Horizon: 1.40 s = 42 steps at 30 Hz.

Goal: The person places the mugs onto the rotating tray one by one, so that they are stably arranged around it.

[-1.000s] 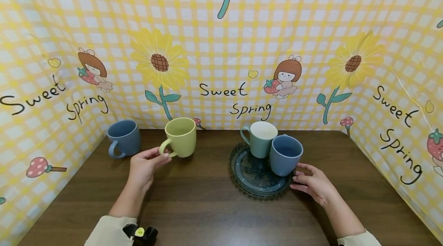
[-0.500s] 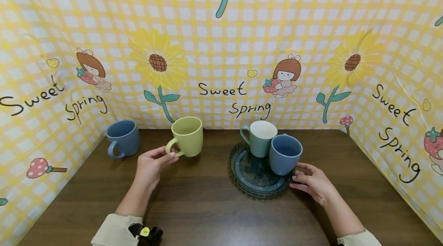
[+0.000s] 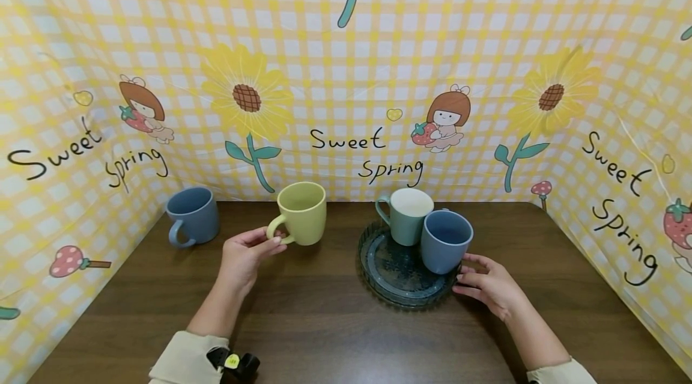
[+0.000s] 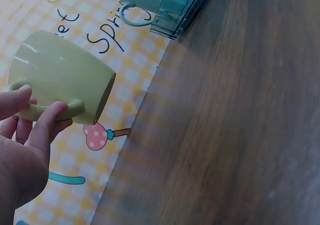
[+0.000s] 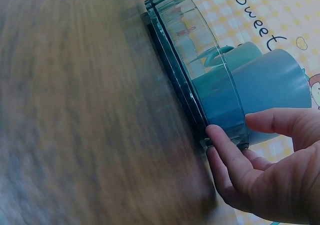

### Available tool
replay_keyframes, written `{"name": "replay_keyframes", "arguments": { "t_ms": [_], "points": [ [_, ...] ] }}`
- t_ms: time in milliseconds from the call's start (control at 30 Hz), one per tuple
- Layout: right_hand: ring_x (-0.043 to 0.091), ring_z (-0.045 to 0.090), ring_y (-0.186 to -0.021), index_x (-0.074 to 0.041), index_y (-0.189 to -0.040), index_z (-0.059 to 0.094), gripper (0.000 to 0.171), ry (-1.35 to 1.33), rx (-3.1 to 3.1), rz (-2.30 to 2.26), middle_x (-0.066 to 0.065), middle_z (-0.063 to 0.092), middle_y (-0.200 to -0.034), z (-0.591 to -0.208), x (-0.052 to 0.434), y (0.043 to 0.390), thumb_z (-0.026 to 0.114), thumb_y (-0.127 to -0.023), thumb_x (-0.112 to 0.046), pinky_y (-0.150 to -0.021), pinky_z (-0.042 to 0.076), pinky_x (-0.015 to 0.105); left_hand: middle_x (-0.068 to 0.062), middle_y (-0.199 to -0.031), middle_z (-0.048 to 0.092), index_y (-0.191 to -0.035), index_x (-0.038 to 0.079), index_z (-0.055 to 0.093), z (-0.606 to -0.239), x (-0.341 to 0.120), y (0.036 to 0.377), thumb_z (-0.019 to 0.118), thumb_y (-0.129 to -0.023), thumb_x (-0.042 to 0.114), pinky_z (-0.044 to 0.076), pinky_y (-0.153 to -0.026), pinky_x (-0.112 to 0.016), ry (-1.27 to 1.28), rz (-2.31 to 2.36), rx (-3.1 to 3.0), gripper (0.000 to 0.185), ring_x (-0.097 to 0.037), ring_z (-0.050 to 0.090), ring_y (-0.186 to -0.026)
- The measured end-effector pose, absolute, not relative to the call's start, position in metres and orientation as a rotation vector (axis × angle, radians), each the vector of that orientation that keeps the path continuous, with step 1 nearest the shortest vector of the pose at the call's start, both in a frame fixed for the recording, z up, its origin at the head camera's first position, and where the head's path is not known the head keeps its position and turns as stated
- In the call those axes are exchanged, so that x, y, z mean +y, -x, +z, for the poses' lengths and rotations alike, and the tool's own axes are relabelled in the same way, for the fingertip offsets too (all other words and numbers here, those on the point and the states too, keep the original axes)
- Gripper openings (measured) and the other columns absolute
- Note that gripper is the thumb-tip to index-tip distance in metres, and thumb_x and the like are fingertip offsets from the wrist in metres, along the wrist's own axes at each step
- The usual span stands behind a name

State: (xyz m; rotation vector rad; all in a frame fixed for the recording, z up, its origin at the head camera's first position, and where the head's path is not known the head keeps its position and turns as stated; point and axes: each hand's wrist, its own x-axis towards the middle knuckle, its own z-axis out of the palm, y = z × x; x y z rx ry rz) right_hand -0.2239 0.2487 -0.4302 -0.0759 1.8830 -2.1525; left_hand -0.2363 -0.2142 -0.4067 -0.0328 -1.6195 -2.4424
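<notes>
Above brown table [image 3: 335, 324], left-hand fingers [image 3: 268, 241] pinch yellow-green mug's [image 3: 303, 213] handle.

The words "Sweet Spring" are showing in black script on the yellow checked backdrop [image 3: 346, 71]: once at the far middle, once at the left, once at the right.

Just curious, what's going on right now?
Left hand holds yellow mug by handle, off the table. Right hand fingers touch tray rim. Two mugs on tray.
</notes>
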Motion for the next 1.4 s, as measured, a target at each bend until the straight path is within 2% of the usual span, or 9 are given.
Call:
{"name": "replay_keyframes", "arguments": {
  "t_ms": [233, 467, 667, 900, 1100, 1233, 1400],
  "points": [
    [0.016, 0.059, -0.090, 0.014, -0.145, 0.013, 0.071, 0.005, 1.908, -2.146, 0.022, 0.038, -0.118, -0.427, 0.246, 0.222, 0.056, -0.089, 0.009, -0.087, 0.056, 0.043, -0.012, -0.082, 0.071, -0.089, 0.002, 0.075, -0.405, -0.206, 0.238, 0.065, -0.081, -0.021, 0.060, -0.073, -0.038, 0.061, -2.459, -1.616, 0.025, -0.022, 0.071, -0.078],
    [0.017, 0.059, -0.091, 0.015, -0.145, 0.013, 0.070, 0.014, 1.912, -2.138, 0.023, 0.037, -0.120, -0.427, 0.245, 0.222, 0.055, -0.089, 0.010, -0.087, 0.056, 0.043, -0.011, -0.081, 0.070, -0.097, -0.010, 0.071, -0.403, -0.197, 0.240, 0.065, -0.081, -0.021, 0.060, -0.074, -0.039, 0.073, -2.461, -1.614, 0.020, -0.024, 0.071, -0.077],
    [0.017, 0.059, -0.092, 0.015, -0.145, 0.013, 0.070, 0.016, 1.917, -2.132, 0.023, 0.038, -0.120, -0.428, 0.246, 0.223, 0.055, -0.089, 0.010, -0.088, 0.056, 0.043, -0.012, -0.083, 0.070, -0.087, 0.004, 0.075, -0.403, -0.190, 0.242, 0.066, -0.082, -0.019, 0.060, -0.074, -0.038, 0.112, -2.466, -1.631, 0.025, -0.023, 0.071, -0.078],
    [0.017, 0.059, -0.092, 0.015, -0.145, 0.013, 0.070, 0.011, 1.920, -2.135, 0.024, 0.037, -0.122, -0.428, 0.245, 0.223, 0.055, -0.089, 0.011, -0.088, 0.055, 0.044, -0.013, -0.082, 0.070, -0.099, -0.014, 0.068, -0.402, -0.180, 0.245, 0.066, -0.081, -0.020, 0.060, -0.073, -0.038, 0.125, -2.476, -1.624, 0.019, -0.022, 0.071, -0.076],
    [0.017, 0.060, -0.091, 0.015, -0.145, 0.013, 0.070, 0.014, 1.920, -2.138, 0.024, 0.037, -0.120, -0.427, 0.245, 0.223, 0.055, -0.089, 0.011, -0.088, 0.056, 0.044, -0.015, -0.083, 0.070, -0.085, 0.006, 0.075, -0.402, -0.170, 0.247, 0.066, -0.082, -0.019, 0.060, -0.073, -0.038, 0.131, -2.490, -1.631, 0.027, -0.022, 0.071, -0.076],
    [0.017, 0.059, -0.091, 0.015, -0.145, 0.013, 0.070, 0.016, 1.914, -2.140, 0.022, 0.038, -0.118, -0.427, 0.245, 0.223, 0.055, -0.089, 0.011, -0.087, 0.056, 0.043, -0.017, -0.083, 0.070, -0.094, -0.006, 0.072, -0.402, -0.162, 0.247, 0.065, -0.081, -0.021, 0.060, -0.072, -0.039, 0.148, -2.500, -1.616, 0.020, -0.024, 0.071, -0.076],
    [0.017, 0.059, -0.091, 0.015, -0.145, 0.013, 0.070, 0.022, 1.916, -2.138, 0.022, 0.038, -0.118, -0.427, 0.246, 0.224, 0.055, -0.089, 0.011, -0.087, 0.056, 0.043, -0.018, -0.084, 0.069, -0.095, -0.009, 0.071, -0.400, -0.150, 0.247, 0.065, -0.081, -0.021, 0.060, -0.072, -0.040, 0.160, -2.509, -1.617, 0.019, -0.024, 0.071, -0.076]
  ]
}}
